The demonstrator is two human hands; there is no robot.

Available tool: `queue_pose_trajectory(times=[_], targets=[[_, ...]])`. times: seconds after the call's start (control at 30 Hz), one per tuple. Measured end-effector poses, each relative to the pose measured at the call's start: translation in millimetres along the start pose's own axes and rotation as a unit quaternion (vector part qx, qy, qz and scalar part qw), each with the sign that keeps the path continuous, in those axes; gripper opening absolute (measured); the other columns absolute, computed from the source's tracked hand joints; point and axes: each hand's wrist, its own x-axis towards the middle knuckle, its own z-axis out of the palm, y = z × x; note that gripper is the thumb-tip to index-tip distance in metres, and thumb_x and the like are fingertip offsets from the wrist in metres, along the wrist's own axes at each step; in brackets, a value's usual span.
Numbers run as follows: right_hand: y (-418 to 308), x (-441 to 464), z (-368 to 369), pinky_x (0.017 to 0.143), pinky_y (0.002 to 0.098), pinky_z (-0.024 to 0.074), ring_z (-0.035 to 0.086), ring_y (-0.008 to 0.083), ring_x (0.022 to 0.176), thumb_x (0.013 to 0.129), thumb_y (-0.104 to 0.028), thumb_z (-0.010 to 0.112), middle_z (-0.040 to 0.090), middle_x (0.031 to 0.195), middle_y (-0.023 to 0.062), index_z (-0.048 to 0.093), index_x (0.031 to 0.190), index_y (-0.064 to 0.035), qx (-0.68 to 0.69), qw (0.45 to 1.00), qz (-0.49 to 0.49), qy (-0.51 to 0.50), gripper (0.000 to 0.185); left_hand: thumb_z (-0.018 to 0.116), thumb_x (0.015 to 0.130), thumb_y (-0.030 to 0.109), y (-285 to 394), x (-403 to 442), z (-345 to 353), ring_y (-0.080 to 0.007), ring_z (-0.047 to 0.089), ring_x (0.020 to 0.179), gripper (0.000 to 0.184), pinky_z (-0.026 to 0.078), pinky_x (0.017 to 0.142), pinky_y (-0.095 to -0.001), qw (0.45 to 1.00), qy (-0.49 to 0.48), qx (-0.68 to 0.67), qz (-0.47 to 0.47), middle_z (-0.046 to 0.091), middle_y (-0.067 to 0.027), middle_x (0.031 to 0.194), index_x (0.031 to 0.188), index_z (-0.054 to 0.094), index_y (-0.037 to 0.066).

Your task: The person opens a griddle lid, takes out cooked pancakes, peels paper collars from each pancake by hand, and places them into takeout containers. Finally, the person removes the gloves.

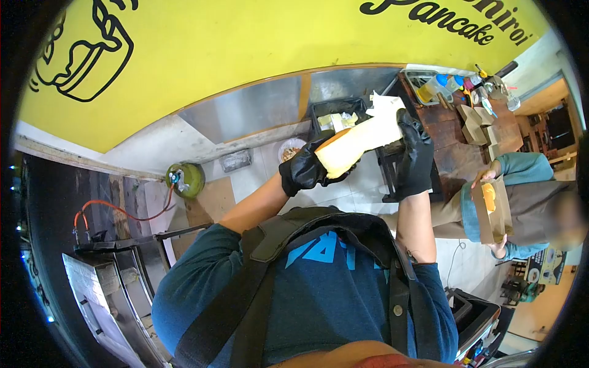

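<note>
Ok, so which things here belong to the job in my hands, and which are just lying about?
Likely the job:
- pale piece, material unclear
- gloved left hand holding it
- gloved right hand at its whiter end

Apparently lying about:
- green gas cylinder
- blue-capped bottles
- cardboard boxes on the table

The left hand (300, 173) and right hand (415, 150) wear black gloves (412, 175), wrinkled and faintly shiny, ending at the wrists. The shirt (331, 313) is dark blue, with short sleeves (196, 267) and light-blue lettering (311, 250), partly covered, across the chest. Over it lie broad black straps (224, 300), joined at the far end by a thick dark band (322, 219). The right strap (399, 288) carries a round pale snap (398, 310); a smooth dark panel (267, 243) sits at left.
</note>
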Motion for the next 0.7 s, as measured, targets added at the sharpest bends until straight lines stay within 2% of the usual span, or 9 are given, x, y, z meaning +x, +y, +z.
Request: queue_pose_trajectory(times=[0.07,0.13,0.17,0.33,0.37,0.43,0.53,0.6,0.7], targets=[[-8.4,4.0,-2.8,0.08,0.0272,0.0473,0.061,0.0117,0.085,0.084,-0.013,0.07,0.067,0.096,0.0035,0.069,0.1,-0.003,-0.011,0.999,-0.03,0.003,0.019,0.043,0.099,0.034,0.8,1.0,6.4,-0.0335,0.064,0.099,0.049,0.055,0.079,-0.0516,0.997,0.059,0.045,0.017,0.058,-0.0237,0.12,0.137,0.043,0.005],[-10.2,18.0,-6.2,0.081,0.0291,0.0482,0.061,0.0136,0.086,0.086,-0.012,0.067,0.066,0.099,0.0038,0.067,0.105,-0.0054,-0.017,0.997,-0.07,0.008,0.02,0.043,0.1,0.032,7.6,4.3,-7.7,-0.031,0.062,0.105,0.047,0.052,0.088,-0.045,0.996,-0.044,0.075,0.011,0.057,-0.0219,0.123,0.137,0.043,0.002],[-8.3,29.0,-21.2,0.089,0.0311,0.0464,0.06,0.0178,0.097,0.088,-0.012,0.062,0.065,0.109,0.0078,0.065,0.109,-0.0014,-0.249,0.936,-0.245,-0.033,0.024,0.042,0.1,0.03,10.4,4.5,-15.8,-0.0285,0.06,0.11,0.046,0.049,0.096,-0.0383,0.984,-0.146,0.104,0.003,0.056,-0.0202,0.126,0.136,0.043,0.0],[-16.9,53.0,-0.7,0.097,0.0347,0.046,0.058,0.0219,0.11,0.092,-0.01,0.054,0.061,0.119,0.0106,0.058,0.123,-0.0038,0.137,0.989,0.064,0.009,0.032,0.047,0.092,0.053,17.1,-12.6,-26.1,-0.0263,0.067,0.084,0.062,0.057,0.058,-0.0441,0.994,-0.033,0.091,-0.053,0.063,-0.0179,0.109,0.13,0.048,0.004],[-4.0,60.7,-18.0,0.095,0.0359,0.0468,0.058,0.0214,0.11,0.091,-0.016,0.057,0.062,0.118,0.0097,0.055,0.125,-0.0052,-0.017,0.993,-0.035,-0.111,0.036,0.046,0.09,0.056,14.9,-15.0,-22.4,-0.0264,0.065,0.076,0.064,0.053,0.05,-0.0413,0.995,-0.033,0.062,-0.07,0.063,-0.0176,0.102,0.131,0.048,0.006],[8.7,81.6,-25.0,0.093,0.036,0.0471,0.057,0.0221,0.108,0.09,-0.021,0.059,0.061,0.115,0.0092,0.056,0.122,-0.0061,0.086,0.994,0.036,-0.052,0.036,0.045,0.089,0.059,6.7,-22.0,2.2,-0.0272,0.059,0.061,0.064,0.044,0.04,-0.0334,0.997,0.013,0.037,-0.069,0.062,-0.0166,0.087,0.132,0.048,0.012],[26.8,112.8,-48.1,0.088,0.0383,0.0487,0.057,0.0242,0.104,0.086,-0.035,0.064,0.061,0.114,0.0083,0.057,0.121,-0.009,0.187,0.972,0.14,-0.025,0.044,0.06,0.079,0.065,15.0,-34.5,-22.6,-0.0254,0.056,0.069,0.086,0.043,0.044,-0.0306,0.994,-0.016,0.105,-0.034,0.053,-0.0188,0.104,0.139,0.038,0.007],[63.7,154.0,-72.5,0.084,0.0395,0.0499,0.058,0.0254,0.101,0.086,-0.041,0.063,0.061,0.113,0.0084,0.058,0.121,-0.0113,0.066,0.991,0.078,0.091,0.046,0.058,0.081,0.064,15.4,-44.0,-25.1,-0.0291,0.059,0.073,0.083,0.047,0.048,-0.0352,0.991,0.044,0.124,0.014,0.055,-0.0209,0.11,0.138,0.039,0.006],[126.2,189.9,-106.7,0.084,0.0412,0.0503,0.059,0.0285,0.1,0.088,-0.049,0.061,0.059,0.119,0.0109,0.056,0.124,-0.0125,0.014,0.978,0.181,0.1,0.052,0.055,0.086,0.059,15.2,-50.4,-31.9,-0.0355,0.063,0.084,0.074,0.054,0.06,-0.0449,0.973,0.146,0.143,0.105,0.057,-0.0232,0.119,0.135,0.043,0.006]])
